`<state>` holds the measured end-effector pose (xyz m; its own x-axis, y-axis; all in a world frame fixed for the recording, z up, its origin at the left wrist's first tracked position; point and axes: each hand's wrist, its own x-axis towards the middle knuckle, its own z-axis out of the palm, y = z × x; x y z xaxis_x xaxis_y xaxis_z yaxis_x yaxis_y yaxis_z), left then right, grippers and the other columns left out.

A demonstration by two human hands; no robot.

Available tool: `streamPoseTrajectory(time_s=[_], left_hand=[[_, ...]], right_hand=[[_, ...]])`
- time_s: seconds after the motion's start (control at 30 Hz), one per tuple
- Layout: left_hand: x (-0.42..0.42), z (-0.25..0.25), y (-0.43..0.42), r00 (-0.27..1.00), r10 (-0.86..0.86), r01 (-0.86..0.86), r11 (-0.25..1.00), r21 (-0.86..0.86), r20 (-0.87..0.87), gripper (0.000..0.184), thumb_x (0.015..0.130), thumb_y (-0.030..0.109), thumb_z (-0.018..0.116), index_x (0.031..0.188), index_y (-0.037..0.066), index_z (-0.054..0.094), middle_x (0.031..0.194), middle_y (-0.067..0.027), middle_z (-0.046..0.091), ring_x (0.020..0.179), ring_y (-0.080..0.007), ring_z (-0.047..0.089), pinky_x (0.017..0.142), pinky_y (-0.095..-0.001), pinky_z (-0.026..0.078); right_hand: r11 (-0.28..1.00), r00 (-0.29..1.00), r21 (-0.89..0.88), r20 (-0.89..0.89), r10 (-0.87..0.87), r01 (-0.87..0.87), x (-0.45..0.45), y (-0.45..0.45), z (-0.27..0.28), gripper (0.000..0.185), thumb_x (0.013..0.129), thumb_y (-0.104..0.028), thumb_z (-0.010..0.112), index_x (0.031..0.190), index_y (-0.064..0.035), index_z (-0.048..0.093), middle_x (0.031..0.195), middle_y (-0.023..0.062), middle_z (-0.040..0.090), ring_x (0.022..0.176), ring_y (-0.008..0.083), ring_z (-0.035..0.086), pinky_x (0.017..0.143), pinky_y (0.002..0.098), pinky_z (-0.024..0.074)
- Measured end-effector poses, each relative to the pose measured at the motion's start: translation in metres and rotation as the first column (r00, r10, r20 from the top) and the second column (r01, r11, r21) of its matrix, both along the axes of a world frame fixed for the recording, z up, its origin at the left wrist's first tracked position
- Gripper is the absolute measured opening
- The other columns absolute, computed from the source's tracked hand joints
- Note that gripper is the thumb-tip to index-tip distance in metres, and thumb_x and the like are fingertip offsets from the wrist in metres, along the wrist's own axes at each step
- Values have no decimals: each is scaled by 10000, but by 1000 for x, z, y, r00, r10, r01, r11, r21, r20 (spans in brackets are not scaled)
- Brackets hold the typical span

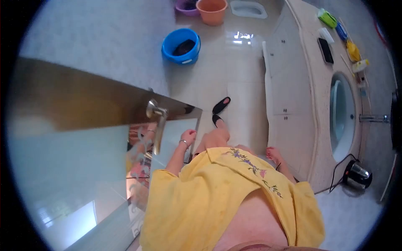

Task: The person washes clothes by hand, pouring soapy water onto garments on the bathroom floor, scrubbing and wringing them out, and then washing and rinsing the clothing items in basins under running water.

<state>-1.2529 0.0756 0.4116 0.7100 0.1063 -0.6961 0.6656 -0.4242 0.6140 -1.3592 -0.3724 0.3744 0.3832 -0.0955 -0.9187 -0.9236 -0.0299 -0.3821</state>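
Note:
My left hand (189, 136), with a bracelet at the wrist, hangs beside the edge of a glass door with a metal handle (157, 121). Its fingers are curled in, and whether they hold anything is too small to tell. On the other side of my yellow shirt (197, 196), my right hand (271, 154) hangs low near the cabinet doors (289, 138). Its fingers look loosely bent, and nothing shows in them. Neither hand touches the handle.
A blue bucket (168, 46) with dark contents, an orange bucket (212, 11) and a purple basin (186, 9) stand on the tiled floor. A squat toilet (248, 9) lies beyond. The counter (312, 83) bears a phone (325, 51), a sink (342, 113) and a kettle (356, 175).

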Motion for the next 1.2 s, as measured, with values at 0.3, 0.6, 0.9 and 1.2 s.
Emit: streamPoseTrajectory(time_s=[0.3, 0.6, 0.9, 1.2], left_hand=[[35, 18, -5, 998, 57, -55, 994, -97, 12, 202, 746, 163, 521, 888, 24, 556, 737, -56, 586, 623, -117, 556, 586, -238, 448], [14, 24, 0, 954, 295, -299, 945, -131, -49, 181, 772, 148, 509, 893, 18, 544, 756, -48, 575, 591, -121, 550, 539, -231, 445], [-23, -36, 36, 981, 119, -118, 993, 15, -152, 201, 766, 204, 469, 833, 37, 558, 684, -101, 578, 582, -216, 564, 498, -314, 440], [-15, -134, 22, 727, -665, 685, 689, 234, -169, 286, 768, 291, 421, 854, 61, 567, 877, -150, 571, 772, -271, 549, 661, -355, 439]], right_hand=[[964, 959, -97, 117, 257, -246, 154, 17, -6, 138, 729, -76, 447, 843, -34, 512, 557, 16, 448, 455, 112, 439, 374, 238, 319], [737, 744, -229, 69, 664, -637, 267, 76, 23, 240, 716, -107, 466, 908, -15, 577, 657, 58, 555, 531, 130, 531, 448, 255, 440], [539, 544, -253, 54, 837, -804, 298, 85, 16, 286, 690, -134, 475, 941, -51, 585, 736, 83, 596, 584, 145, 572, 526, 264, 483], [418, 484, -499, -3, 875, -759, 351, 62, -27, 192, 652, -190, 575, 805, -82, 619, 765, 135, 604, 725, 256, 583, 651, 346, 449]])
